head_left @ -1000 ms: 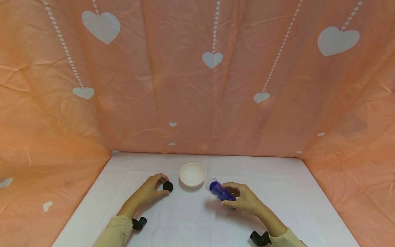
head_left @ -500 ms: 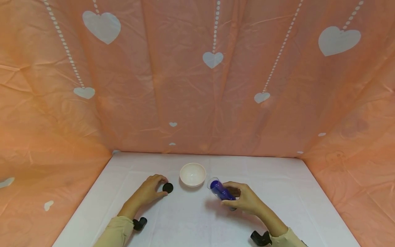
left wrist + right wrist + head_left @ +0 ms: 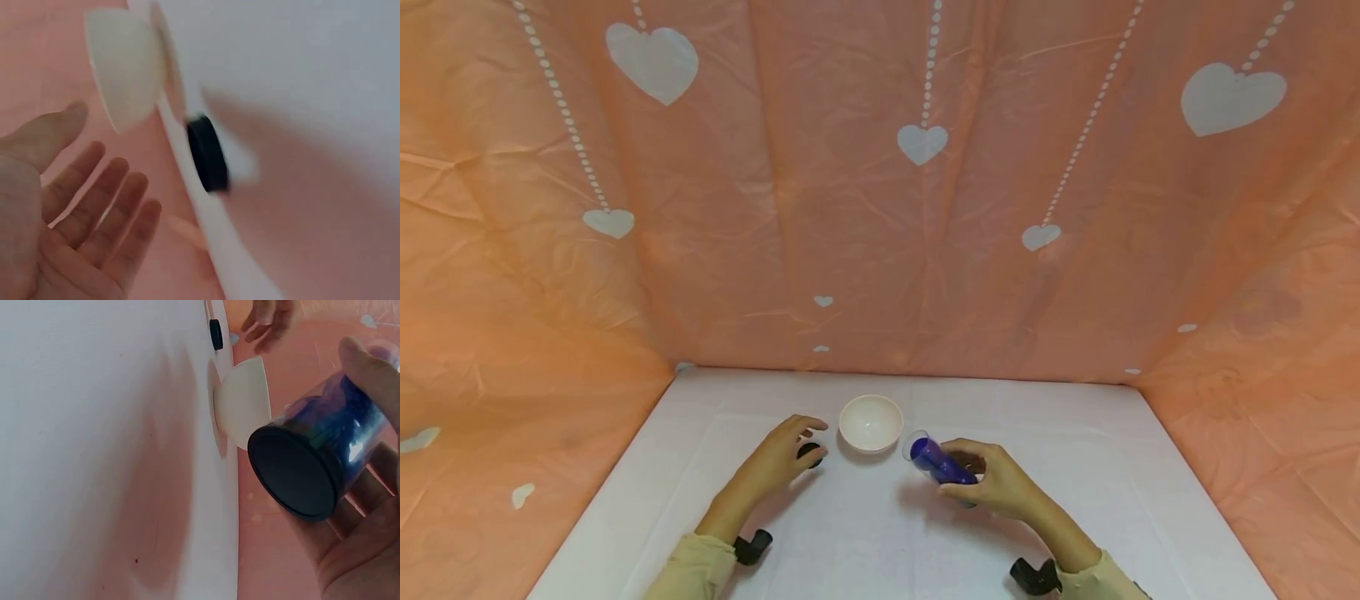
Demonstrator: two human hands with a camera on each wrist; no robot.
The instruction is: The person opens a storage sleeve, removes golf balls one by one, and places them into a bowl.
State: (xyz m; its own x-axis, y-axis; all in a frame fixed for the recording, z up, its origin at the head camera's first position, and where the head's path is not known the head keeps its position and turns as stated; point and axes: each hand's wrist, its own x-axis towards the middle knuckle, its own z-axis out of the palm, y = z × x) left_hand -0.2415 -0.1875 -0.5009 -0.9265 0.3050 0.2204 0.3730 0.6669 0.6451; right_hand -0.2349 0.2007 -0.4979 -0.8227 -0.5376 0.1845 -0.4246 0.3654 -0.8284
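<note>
My right hand [image 3: 996, 483] grips a clear jar [image 3: 934, 461] with blue-purple contents and holds it tilted over the table, its open mouth toward the bowl. A dark base [image 3: 294, 475] closes the jar's lower end in the right wrist view. A round black lid [image 3: 208, 154] lies on the white table, partly hidden by the thumb in the head view. Just over that lid, my left hand [image 3: 775, 460] is spread and holds nothing; its fingers look loosely extended in the left wrist view. A cream bowl [image 3: 870, 425] stands between the two hands, slightly farther back.
The white tabletop [image 3: 865, 533] stretches around the things. Behind it and at both sides hang orange curtains [image 3: 850, 208] with pale hearts. A black wrist camera [image 3: 754, 547] sits on the left wrist, and another black camera [image 3: 1034, 577] on the right.
My left hand has let go of the black lid, which now lies on the table, and has shifted up and to the right with its fingers opened. The right hand and jar barely moved.
</note>
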